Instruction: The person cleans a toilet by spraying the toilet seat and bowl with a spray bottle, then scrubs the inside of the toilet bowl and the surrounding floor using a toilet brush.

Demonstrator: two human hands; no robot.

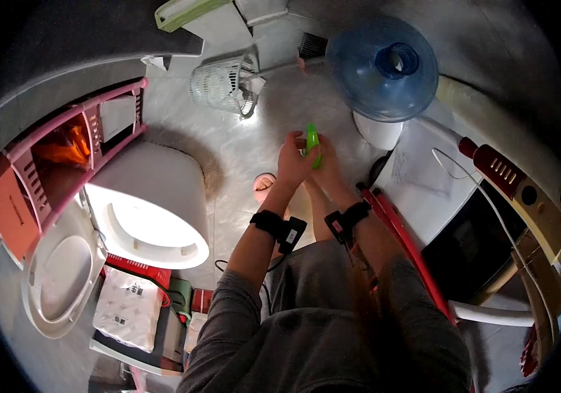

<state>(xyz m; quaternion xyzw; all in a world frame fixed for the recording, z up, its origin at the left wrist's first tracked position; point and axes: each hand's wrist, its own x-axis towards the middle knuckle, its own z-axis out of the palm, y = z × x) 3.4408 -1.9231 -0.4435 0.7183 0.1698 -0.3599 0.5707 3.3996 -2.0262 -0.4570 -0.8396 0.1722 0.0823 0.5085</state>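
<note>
Both hands meet in front of my knees, above the pale floor, around a bright green object (pixel 312 139) with a narrow tip pointing away from me. My left hand (pixel 295 160) holds it from the left side, its fingers curled near the upper part. Against its right and lower side is my right hand (pixel 325 164), partly hidden behind the green object and my left hand. What exactly the green object is cannot be made out. Each wrist wears a black strap with a small black box.
A white basket (pixel 218 84) lies on its side ahead. A blue water bottle (pixel 385 72) stands ahead right. At left are a white drum-shaped item (pixel 153 203), a pink rack (pixel 84 141) and a tissue pack (pixel 128 310). Red bars (pixel 402 245) run along my right.
</note>
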